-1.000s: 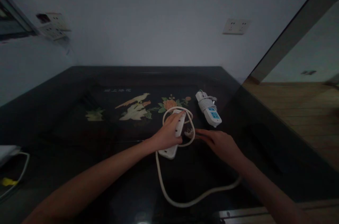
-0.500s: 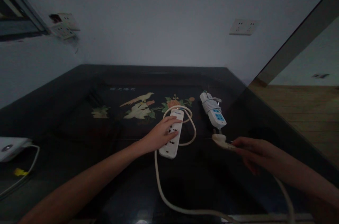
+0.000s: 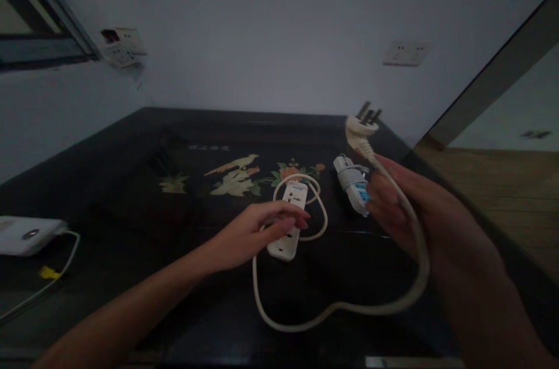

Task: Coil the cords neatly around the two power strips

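Observation:
A white power strip lies on the dark table, its pale cord looped round its far end. My left hand is over the strip's middle, thumb and fingers apart and slightly curled, hiding some sockets. Whether it touches the strip I cannot tell. In my right hand is the cord just behind a pale power plug, held up with its metal prongs pointing up and away. From there the cord curves down and back to the left. Partly behind my right fingers lies a smaller white-and-blue power strip, wrapped in its own cord.
At the far left of the table sits a white device with a cable and a yellow tag. Wall sockets are at the right, and loose, damaged ones at the left. A window edge shows upper left.
My right hand has lifted the plug from just above the table and tipped its prongs upward, drawing the cord up. My left hand's fingers have come off their flat rest on the strip and curled.

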A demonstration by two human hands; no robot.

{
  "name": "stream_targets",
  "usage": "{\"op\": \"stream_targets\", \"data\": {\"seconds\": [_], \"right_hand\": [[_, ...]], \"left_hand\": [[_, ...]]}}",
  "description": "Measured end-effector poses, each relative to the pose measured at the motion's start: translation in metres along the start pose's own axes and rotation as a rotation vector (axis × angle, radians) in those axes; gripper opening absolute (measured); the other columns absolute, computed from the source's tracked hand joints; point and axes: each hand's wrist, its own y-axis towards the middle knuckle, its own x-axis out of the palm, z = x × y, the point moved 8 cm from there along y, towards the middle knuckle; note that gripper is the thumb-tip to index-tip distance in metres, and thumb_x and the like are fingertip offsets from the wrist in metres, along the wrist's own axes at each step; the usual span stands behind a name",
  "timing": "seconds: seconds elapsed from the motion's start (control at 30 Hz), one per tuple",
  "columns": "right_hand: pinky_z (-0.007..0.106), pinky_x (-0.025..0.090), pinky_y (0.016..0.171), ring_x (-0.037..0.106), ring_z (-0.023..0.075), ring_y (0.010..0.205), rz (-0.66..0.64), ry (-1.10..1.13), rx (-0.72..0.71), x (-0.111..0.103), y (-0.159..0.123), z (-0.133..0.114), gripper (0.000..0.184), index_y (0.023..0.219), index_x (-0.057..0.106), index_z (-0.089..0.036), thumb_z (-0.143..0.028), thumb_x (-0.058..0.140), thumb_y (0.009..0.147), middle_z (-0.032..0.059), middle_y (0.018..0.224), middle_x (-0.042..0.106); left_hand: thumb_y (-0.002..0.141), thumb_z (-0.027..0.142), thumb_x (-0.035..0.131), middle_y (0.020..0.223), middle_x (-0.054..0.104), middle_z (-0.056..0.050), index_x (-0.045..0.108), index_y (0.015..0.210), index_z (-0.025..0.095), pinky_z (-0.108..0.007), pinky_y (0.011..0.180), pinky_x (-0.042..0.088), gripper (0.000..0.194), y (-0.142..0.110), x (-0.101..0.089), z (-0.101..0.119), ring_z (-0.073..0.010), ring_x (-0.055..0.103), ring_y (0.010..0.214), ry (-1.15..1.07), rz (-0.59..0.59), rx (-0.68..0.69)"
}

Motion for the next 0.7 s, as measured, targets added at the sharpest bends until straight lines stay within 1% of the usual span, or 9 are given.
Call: {"op": "stream_targets", "data": {"seconds": [0.07, 0.17, 0.23, 0.27, 0.3, 0.37, 0.43, 0.5, 0.7], "right_hand": [[0.018, 0.033, 0.037, 0.038, 0.0069, 0.046, -0.032, 0.198, -0.027, 0.028, 0.017, -0.004, 0.012, 0.092, 0.057, -0.022, -0.030, 0.057, 0.083, -0.0034, 0.065, 0.049], [0.019, 0.044, 0.051, 0.054, 0.0083, 0.061, -0.046, 0.264, -0.084, 0.056, 0.043, -0.005, 0.015, 0.098, 0.057, -0.021, -0.024, 0.056, 0.083, -0.0013, 0.077, 0.059], [0.020, 0.045, 0.057, 0.059, 0.0094, 0.068, -0.052, 0.295, -0.102, 0.068, 0.061, 0.000, 0.016, 0.100, 0.057, -0.020, -0.022, 0.056, 0.084, -0.0006, 0.084, 0.064], [0.021, 0.046, 0.058, 0.060, 0.0098, 0.069, -0.056, 0.318, -0.113, 0.072, 0.070, 0.002, 0.016, 0.100, 0.058, -0.020, -0.022, 0.057, 0.083, -0.0007, 0.083, 0.065], [0.021, 0.045, 0.059, 0.061, 0.0100, 0.069, -0.067, 0.340, -0.117, 0.076, 0.079, 0.005, 0.016, 0.098, 0.058, -0.020, -0.021, 0.058, 0.083, -0.0010, 0.082, 0.066], [0.020, 0.044, 0.057, 0.063, 0.0101, 0.066, -0.093, 0.373, -0.094, 0.082, 0.096, 0.014, 0.009, 0.092, 0.058, -0.019, -0.019, 0.060, 0.082, -0.0010, 0.078, 0.068], [0.018, 0.042, 0.052, 0.064, 0.0097, 0.066, -0.104, 0.393, -0.043, 0.086, 0.111, 0.025, 0.002, 0.085, 0.057, -0.019, -0.020, 0.057, 0.085, 0.0000, 0.079, 0.069], [0.017, 0.042, 0.050, 0.066, 0.0094, 0.068, -0.094, 0.420, -0.003, 0.091, 0.124, 0.036, 0.007, 0.083, 0.056, -0.019, -0.021, 0.053, 0.089, 0.0010, 0.085, 0.070], [0.018, 0.048, 0.055, 0.067, 0.0086, 0.068, -0.097, 0.450, 0.120, 0.124, 0.156, 0.077, 0.011, 0.087, 0.056, -0.019, -0.020, 0.048, 0.094, -0.0001, 0.086, 0.067]], "left_hand": [[0.090, 0.043, 0.052, 0.109, 0.066, -0.010, 0.058, 0.117, 0.019, -0.037, 0.089, 0.045, 0.036, 0.000, 0.025, 0.011, -0.0223, 0.060, 0.104, -0.174, -0.135, 0.004], [0.083, 0.051, 0.060, 0.111, 0.064, -0.014, 0.052, 0.122, 0.019, -0.040, 0.093, 0.042, 0.052, -0.004, 0.054, 0.025, -0.0245, 0.059, 0.107, -0.415, -0.282, 0.010], [0.081, 0.045, 0.064, 0.103, 0.065, -0.011, 0.050, 0.119, 0.020, -0.037, 0.087, 0.045, 0.048, -0.006, 0.062, 0.027, -0.0208, 0.062, 0.096, -0.492, -0.290, -0.011], [0.083, 0.042, 0.064, 0.094, 0.065, -0.007, 0.051, 0.115, 0.020, -0.032, 0.079, 0.047, 0.041, -0.006, 0.059, 0.026, -0.0168, 0.063, 0.085, -0.514, -0.244, -0.018], [0.085, 0.039, 0.062, 0.082, 0.063, -0.003, 0.053, 0.109, 0.019, -0.026, 0.067, 0.046, 0.033, -0.006, 0.051, 0.024, -0.0122, 0.060, 0.070, -0.532, -0.167, -0.020], [0.089, 0.037, 0.056, 0.061, 0.049, 0.005, 0.055, 0.097, 0.018, -0.017, 0.047, 0.033, 0.021, -0.007, 0.022, 0.019, -0.0054, 0.041, 0.047, -0.582, 0.066, 0.006], [0.089, 0.032, 0.054, 0.055, 0.035, 0.008, 0.056, 0.093, 0.018, -0.014, 0.040, 0.021, 0.016, -0.012, -0.017, 0.012, -0.0039, 0.025, 0.042, -0.616, 0.319, 0.047], [0.088, 0.026, 0.055, 0.057, 0.032, 0.008, 0.059, 0.099, 0.017, -0.013, 0.038, 0.019, 0.016, -0.019, -0.057, 0.002, -0.0040, 0.022, 0.042, -0.600, 0.504, 0.069], [0.084, 0.016, 0.058, 0.059, 0.036, 0.007, 0.064, 0.096, 0.011, -0.010, 0.035, 0.020, 0.015, -0.027, -0.148, -0.055, -0.0017, 0.026, 0.041, -0.522, 0.723, -0.018]]}}
